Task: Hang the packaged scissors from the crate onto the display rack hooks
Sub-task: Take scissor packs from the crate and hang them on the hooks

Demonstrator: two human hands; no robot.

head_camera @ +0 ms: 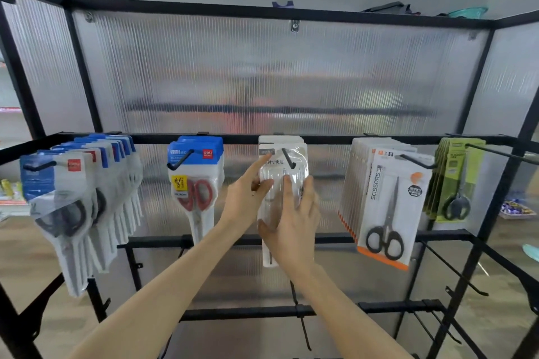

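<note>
both your forearms reach up from the bottom of the view, and your right hand is on the clear plastic blister pack with the white card top, thumb under its lower left edge and fingers laid up its front, holding it. your left hand steadies the pack's left side, thumb on the plastic and index finger pointing up to the small grey label near the top. the pack is already on the black wire hook at the middle of the rack, in front of other white packs, so i'd judge this one is hung and you're just squaring it up. next move: let go gently so it doesn't swing off, then go back to the crate, which isn't in view.

writing now: this pack's print is too blurred to read. to the left, blue-topped packs with red-handled scissors carry a red "deli" badge, as does the blue-topped row at far left. to the right, a white and orange card with black-handled scissors reads "scissors". green packs hang beyond.
</note>
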